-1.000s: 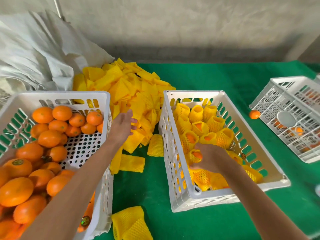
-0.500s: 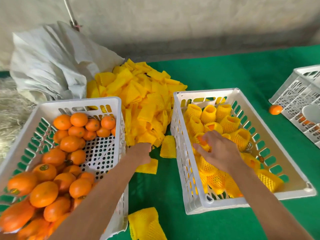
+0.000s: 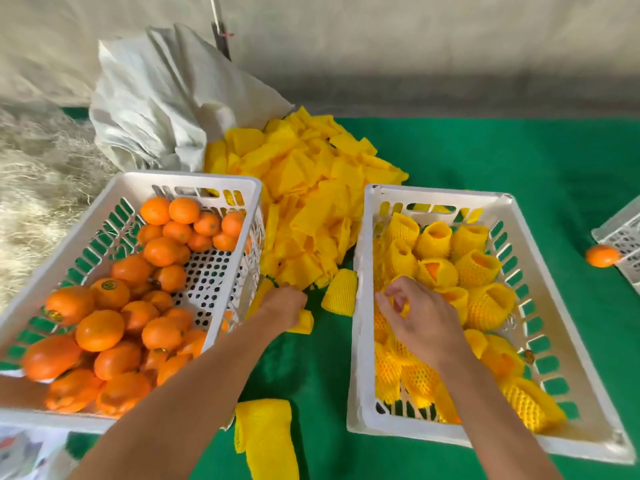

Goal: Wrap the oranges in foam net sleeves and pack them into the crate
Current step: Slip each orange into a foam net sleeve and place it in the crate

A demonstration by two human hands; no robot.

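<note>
A: What are the fingers doing?

B: The left hand (image 3: pixel 284 306), centre of the frame, curls its fingers down onto a yellow foam sleeve (image 3: pixel 302 321) lying on the green cloth (image 3: pixel 519 161); it appears to grip it. The right hand (image 3: pixel 420 322) hovers in the right crate (image 3: pixel 519 209), thumb and forefinger loosely bent, holding nothing.

A: And the oranges?

B: Wrapped oranges (image 3: pixel 476 266) sit just beyond and below the right fingers, each in soft yellow mesh with orange peel showing at the open ends. Bare oranges (image 3: pixel 100 329), smooth and glossy, fill the left crate (image 3: pixel 194 181) at lower left.

A: Anything else?

B: A heap of flat sleeves (image 3: pixel 311 188) lies between the crates at upper centre, beside a crumpled white sack (image 3: pixel 166 98). Both crates are white slotted plastic.
</note>
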